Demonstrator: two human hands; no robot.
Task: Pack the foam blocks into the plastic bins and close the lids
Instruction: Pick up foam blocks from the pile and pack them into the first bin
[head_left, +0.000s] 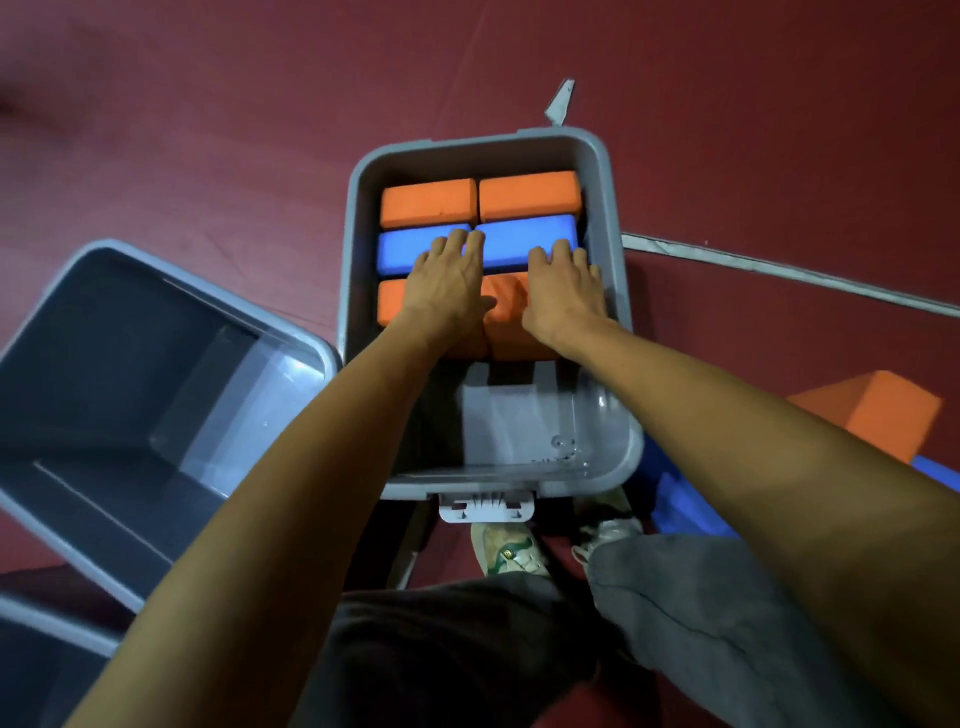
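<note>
Head view: both hands flat, fingers out, gripping nothing. The left hand (447, 288) and right hand (563, 291) press down on the near orange blocks (506, 317), fingertips reaching onto the blue blocks (524, 236). Two more orange blocks (428, 201) lie in the far row. All six sit in the grey bin (358, 208) on the red floor (208, 130), and its near half is bare. A second bin (104, 364) stands to the left. A loose orange block (878, 415) and a loose blue block (680, 504) lie on the floor to the right.

Blocks are likely light, soft foam with a grippy matte skin and not fragile; best pinched across the long sides. No readable brand or writing; the moulded marks in the bin bottom are too small. A white latch (485, 506) hangs at the near rim.
</note>
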